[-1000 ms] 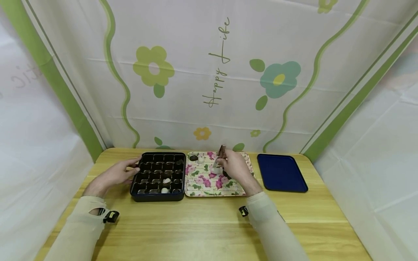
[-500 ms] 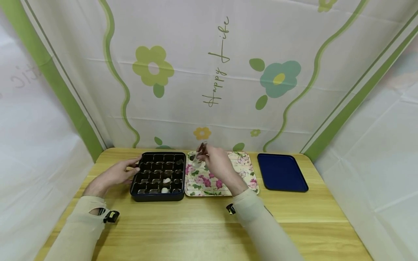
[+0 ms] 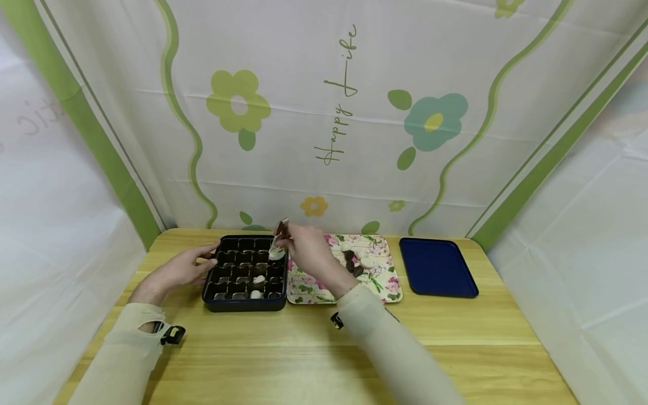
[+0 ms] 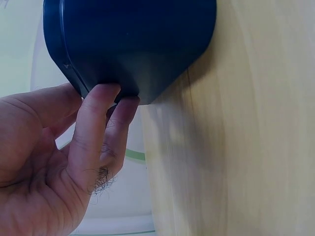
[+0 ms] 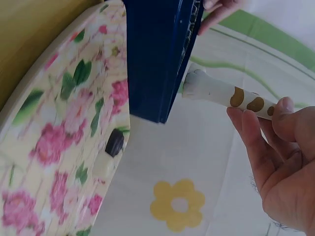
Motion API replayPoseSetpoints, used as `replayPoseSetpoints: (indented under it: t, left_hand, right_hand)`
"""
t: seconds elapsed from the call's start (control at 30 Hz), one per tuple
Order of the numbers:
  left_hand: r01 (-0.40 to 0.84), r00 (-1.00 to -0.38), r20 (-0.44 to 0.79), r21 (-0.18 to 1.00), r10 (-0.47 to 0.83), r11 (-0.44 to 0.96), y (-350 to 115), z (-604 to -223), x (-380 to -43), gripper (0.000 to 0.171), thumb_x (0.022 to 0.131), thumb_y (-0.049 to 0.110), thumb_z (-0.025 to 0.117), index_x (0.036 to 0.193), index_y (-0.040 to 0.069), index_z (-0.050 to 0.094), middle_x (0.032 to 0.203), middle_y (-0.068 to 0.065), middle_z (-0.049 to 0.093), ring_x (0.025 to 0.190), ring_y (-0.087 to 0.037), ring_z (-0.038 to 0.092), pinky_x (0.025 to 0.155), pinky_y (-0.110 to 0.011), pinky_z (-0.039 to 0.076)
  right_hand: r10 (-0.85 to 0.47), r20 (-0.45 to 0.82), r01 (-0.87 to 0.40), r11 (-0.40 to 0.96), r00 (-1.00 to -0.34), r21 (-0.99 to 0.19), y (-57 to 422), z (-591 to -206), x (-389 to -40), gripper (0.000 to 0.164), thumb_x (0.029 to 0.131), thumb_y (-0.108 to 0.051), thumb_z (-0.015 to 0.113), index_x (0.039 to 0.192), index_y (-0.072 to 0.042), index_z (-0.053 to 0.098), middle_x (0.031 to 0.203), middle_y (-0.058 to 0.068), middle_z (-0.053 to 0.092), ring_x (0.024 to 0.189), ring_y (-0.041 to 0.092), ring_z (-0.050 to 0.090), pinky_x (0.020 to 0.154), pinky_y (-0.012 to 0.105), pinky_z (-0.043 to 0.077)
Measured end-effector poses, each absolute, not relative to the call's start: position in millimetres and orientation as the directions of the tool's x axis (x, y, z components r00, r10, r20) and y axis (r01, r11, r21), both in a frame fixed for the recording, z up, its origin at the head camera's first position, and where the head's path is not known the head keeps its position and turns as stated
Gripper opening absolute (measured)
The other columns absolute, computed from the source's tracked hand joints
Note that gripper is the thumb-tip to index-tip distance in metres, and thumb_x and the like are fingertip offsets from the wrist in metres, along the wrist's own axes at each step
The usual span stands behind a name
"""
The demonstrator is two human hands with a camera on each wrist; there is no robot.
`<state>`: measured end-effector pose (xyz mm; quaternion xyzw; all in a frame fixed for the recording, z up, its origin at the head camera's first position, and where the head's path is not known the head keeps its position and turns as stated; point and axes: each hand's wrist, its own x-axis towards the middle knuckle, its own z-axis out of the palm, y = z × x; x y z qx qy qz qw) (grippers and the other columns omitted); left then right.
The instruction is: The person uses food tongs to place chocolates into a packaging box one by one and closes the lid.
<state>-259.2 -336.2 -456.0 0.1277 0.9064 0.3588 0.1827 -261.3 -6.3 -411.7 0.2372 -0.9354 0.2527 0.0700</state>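
Pinching a brown-spotted utensil (image 5: 216, 92) with the right hand (image 3: 313, 251), grip nearly closed.

Beige sleeves (image 3: 400, 349) (black wrist cameras (image 3: 173, 335))

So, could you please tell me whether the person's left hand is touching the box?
Touching: the left wrist view shows two fingers of the left hand resting against the side of the box.
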Motion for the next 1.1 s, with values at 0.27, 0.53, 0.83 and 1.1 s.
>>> replayPoseSetpoints:
  t: [0.27, 0.53, 0.83, 1.1]
  left_hand:
    - [0.101, -0.9, -0.23, 0.715, 0.37, 0.692, -338.6, -457.2, -260.0, 0.066, 0.113, 0.02, 0.051, 0.169, 0.009, 0.019, 0.155, -0.039, 0.042, 0.059, -0.018, 0.055, 0.068, -0.035, 0.061]
    - [0.14, -0.905, -0.198, 0.698, 0.377, 0.702, -338.4, -458.5, -260.3, 0.065, 0.112, 0.019, 0.052, 0.168, 0.005, 0.023, 0.15, -0.04, 0.047, 0.056, -0.017, 0.053, 0.063, -0.033, 0.058]
    - [0.141, -0.905, -0.199, 0.693, 0.376, 0.707, -339.2, -460.3, -261.4, 0.064, 0.112, 0.021, 0.052, 0.168, 0.007, 0.023, 0.151, -0.04, 0.046, 0.06, -0.018, 0.057, 0.066, -0.034, 0.06]
    - [0.113, -0.901, -0.22, 0.713, 0.373, 0.692, -339.6, -458.8, -261.6, 0.065, 0.112, 0.02, 0.052, 0.169, 0.01, 0.022, 0.152, -0.038, 0.045, 0.056, -0.017, 0.053, 0.065, -0.035, 0.06]
  right_hand:
    - [-0.443, 0.214, -0.49, 0.749, -0.871, -0.446, -29.7, -419.1, -268.8, 0.026, 0.105, -0.037, 0.061, 0.122, -0.02, 0.071, 0.103, -0.004, 0.08, 0.062, 0.002, 0.062, 0.056, 0.015, 0.049]
    - [-0.457, 0.208, -0.499, 0.732, -0.865, -0.464, -41.7, -427.2, -272.1, 0.022, 0.105, -0.037, 0.061, 0.114, -0.02, 0.07, 0.098, -0.006, 0.078, 0.071, 0.0, 0.065, 0.061, 0.011, 0.051]
    - [-0.467, 0.192, -0.496, 0.712, -0.863, -0.498, -39.2, -432.8, -272.6, 0.02, 0.106, -0.038, 0.061, 0.112, -0.021, 0.069, 0.094, -0.004, 0.077, 0.062, 0.001, 0.057, 0.056, 0.016, 0.047]
    - [-0.41, 0.205, -0.448, 0.679, -0.889, -0.582, -18.1, -429.0, -272.0, 0.024, 0.106, -0.038, 0.06, 0.125, -0.024, 0.066, 0.103, -0.009, 0.077, 0.071, 0.003, 0.064, 0.06, 0.02, 0.049]
